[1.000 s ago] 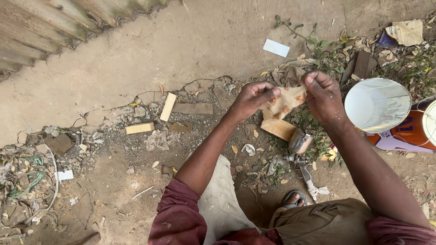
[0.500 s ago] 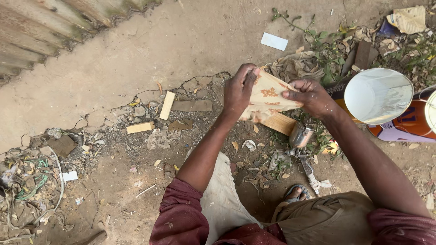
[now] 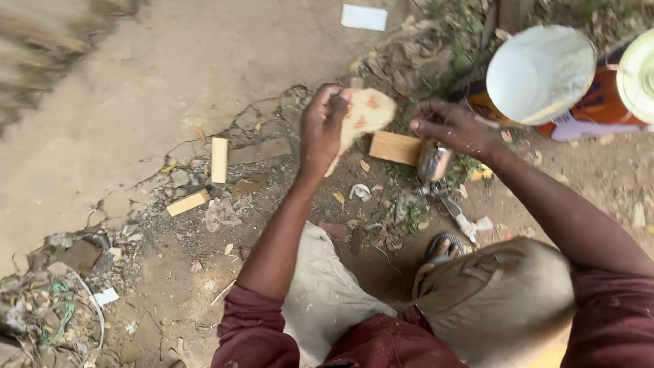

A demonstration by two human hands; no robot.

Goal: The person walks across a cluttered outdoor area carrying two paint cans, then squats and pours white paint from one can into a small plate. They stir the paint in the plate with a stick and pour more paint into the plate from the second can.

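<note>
Your right hand (image 3: 446,126) is no longer sharing the paper (image 3: 361,117) — half a second ago both hands were gripping it, and now only your left hand (image 3: 323,126) is clenching it, holding it above the wood block (image 3: 395,146). Your right hand is hovering loosely curled, grasping nothing, just beside the block and near the white lid (image 3: 538,71).

On cracked, littered ground lie two pale wood offcuts (image 3: 219,159) (image 3: 188,202), a flat wooden block (image 3: 395,147) beside a small metal tin (image 3: 433,161), a white card (image 3: 364,17), and two orange, white-lidded tubs (image 3: 545,78) (partly cropped).
</note>
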